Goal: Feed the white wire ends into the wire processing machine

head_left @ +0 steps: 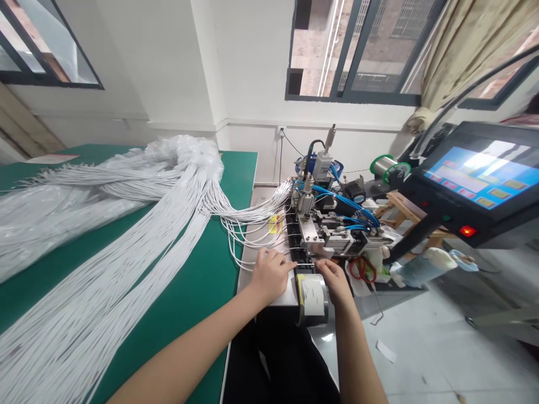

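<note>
A white cable (305, 264) is stretched level between my two hands, at the near end of a bench machine (320, 219). My left hand (272, 275) is closed on the cable, thumb and fingers pinching it. On the other side my right hand (333, 276) pinches the cable's end between thumb and fingertips. Just below the cable sits a grey motor (314, 300) with a white label. Several more white cables run from the machine's track to a large bundle (168, 224) on the left.
The bundle lies across a green table (189, 314), partly in clear plastic. A screen panel (475, 179) with a lit red button stands at the right. Red-handled scissors (362, 269) and a wire spool (389, 168) lie beyond my right hand.
</note>
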Action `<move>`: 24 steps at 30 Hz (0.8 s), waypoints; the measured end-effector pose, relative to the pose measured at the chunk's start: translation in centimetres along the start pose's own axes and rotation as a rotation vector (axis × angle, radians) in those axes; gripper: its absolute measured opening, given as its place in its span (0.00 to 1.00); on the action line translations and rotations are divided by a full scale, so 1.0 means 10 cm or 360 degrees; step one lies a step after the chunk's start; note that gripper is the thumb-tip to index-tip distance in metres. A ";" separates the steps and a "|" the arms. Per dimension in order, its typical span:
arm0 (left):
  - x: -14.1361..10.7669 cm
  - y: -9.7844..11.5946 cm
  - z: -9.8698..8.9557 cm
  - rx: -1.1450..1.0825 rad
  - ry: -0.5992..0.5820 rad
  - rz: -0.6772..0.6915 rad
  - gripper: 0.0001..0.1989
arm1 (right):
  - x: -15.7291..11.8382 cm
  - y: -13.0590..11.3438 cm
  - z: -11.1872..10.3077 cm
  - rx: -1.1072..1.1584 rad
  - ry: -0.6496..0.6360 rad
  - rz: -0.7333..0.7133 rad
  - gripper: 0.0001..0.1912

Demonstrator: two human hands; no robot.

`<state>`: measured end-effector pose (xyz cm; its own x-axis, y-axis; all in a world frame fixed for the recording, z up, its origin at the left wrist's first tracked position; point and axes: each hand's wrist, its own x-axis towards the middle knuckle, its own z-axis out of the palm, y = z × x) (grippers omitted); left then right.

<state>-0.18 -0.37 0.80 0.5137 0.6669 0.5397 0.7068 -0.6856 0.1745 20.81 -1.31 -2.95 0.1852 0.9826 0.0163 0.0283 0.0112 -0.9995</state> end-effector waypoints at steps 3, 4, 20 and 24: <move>0.00 0.01 -0.03 -0.0015 0.0018 -0.0046 0.16 | -0.07 0.01 -0.08 -0.0055 0.0106 -0.0047 0.18; 0.00 0.01 -0.04 -0.0024 0.0025 -0.0065 0.15 | -0.11 0.00 -0.11 -0.0097 0.0155 -0.0068 0.19; -0.02 0.02 0.06 0.0103 0.0044 -0.0375 0.22 | -0.67 -0.50 0.12 -0.0899 0.0127 -0.0721 0.10; 0.01 -0.01 0.08 0.0030 0.0136 -0.0459 0.22 | -0.73 -0.39 0.32 -0.1080 -0.0271 -0.1011 0.07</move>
<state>0.17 0.04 0.24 0.2485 0.8058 0.5375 0.8267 -0.4656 0.3158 16.17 -7.98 0.71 -0.2058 0.8442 0.4950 0.6500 0.4961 -0.5757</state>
